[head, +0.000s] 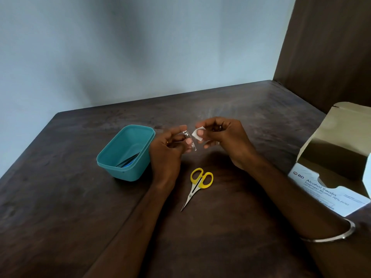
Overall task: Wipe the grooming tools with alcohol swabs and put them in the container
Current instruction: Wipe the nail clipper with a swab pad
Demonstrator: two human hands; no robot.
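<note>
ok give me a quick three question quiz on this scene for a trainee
1. True or false: the yellow-handled scissors lie inside the teal container.
2. Which hand pinches the white alcohol swab? A left hand B right hand
3. Fill in: the left hand holds a metal ____.

Key
1. False; they lie on the wooden table, beside the container.
2. B
3. nail clipper

Just a dark wood table (60,197), pale blue wall (120,47) behind it, brown panel (331,47) on the right, silver bangle (341,233) on one wrist.
</note>
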